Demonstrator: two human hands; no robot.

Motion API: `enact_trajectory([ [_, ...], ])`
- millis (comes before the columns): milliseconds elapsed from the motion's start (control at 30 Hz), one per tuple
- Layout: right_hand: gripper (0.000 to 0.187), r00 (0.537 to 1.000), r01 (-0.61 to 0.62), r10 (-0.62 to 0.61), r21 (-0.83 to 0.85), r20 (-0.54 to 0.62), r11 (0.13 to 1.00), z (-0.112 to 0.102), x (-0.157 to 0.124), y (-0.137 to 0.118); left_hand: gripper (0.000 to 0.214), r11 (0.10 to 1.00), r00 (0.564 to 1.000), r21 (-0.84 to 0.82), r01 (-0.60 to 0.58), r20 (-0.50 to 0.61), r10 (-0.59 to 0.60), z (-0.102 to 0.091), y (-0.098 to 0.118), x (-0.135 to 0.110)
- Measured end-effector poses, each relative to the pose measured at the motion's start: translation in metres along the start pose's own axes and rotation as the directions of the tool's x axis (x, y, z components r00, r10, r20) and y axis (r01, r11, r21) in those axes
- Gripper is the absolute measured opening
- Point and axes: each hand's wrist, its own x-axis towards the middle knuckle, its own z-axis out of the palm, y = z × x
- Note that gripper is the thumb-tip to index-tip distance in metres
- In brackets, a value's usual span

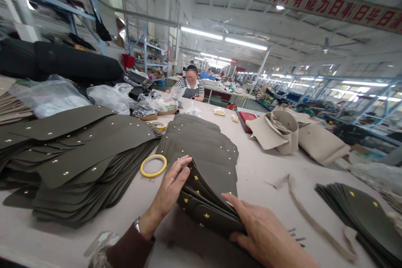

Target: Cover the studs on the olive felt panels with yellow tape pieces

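Note:
Between my two hands stands a bundle of dark olive leather-like panels (216,201), tilted up, its edges fanned apart with small yellow tabs showing. My left hand (172,182) holds the bundle's left end, fingers along the top corner and thumb on the near side. At the right end, my right hand (262,224) grips the panels, fingers on top and thumb underneath. Just beyond, touching or close behind the bundle, more olive panels with metal studs (197,138) lie spread in an overlapping row. A yellow tape roll (153,166) lies left of my left hand.
A large stack of studded olive panels (94,155) covers the table's left. To the right lie a beige strap (307,213), beige bag parts (276,130) and another olive stack (361,217). Plastic bags (109,96) stand behind. A person (191,83) sits at the far end.

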Motion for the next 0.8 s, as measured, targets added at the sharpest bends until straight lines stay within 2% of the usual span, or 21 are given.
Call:
enact_trajectory([
  [167,0.077,1.0,0.024,-0.024,0.003,-0.003,1.0,0.008,0.001,0.005,0.037,0.99,0.991,-0.064,0.129,-0.028,-0.13,0.0,0.003,0.012],
  [333,0.075,0.999,0.047,-0.047,-0.002,0.012,0.999,0.008,0.0,0.004,0.039,0.956,0.96,-0.099,0.277,0.067,-0.271,-0.002,0.0,0.015],
  [467,0.074,0.998,0.056,-0.056,-0.014,0.005,0.998,0.008,0.002,0.003,0.044,0.932,0.935,-0.139,0.334,0.174,-0.309,0.001,0.002,0.008],
  [533,0.073,0.999,0.032,-0.032,-0.02,-0.012,0.999,0.008,0.002,0.004,0.045,0.93,0.93,-0.139,0.34,0.194,-0.311,0.001,0.0,0.004],
  [600,0.073,1.0,0.012,-0.013,-0.029,-0.022,1.0,0.008,0.003,0.005,0.048,0.938,0.942,-0.132,0.321,0.145,-0.302,-0.001,-0.003,0.003],
  [733,0.073,0.998,0.054,-0.054,-0.039,0.013,0.998,0.007,0.003,0.005,0.061,0.971,0.974,-0.121,0.206,-0.067,-0.215,-0.01,-0.015,0.014],
  [800,0.074,0.998,0.054,-0.053,-0.04,0.03,0.998,0.007,0.002,0.005,0.061,0.977,0.982,-0.133,0.168,-0.069,-0.178,-0.013,-0.02,0.022],
])
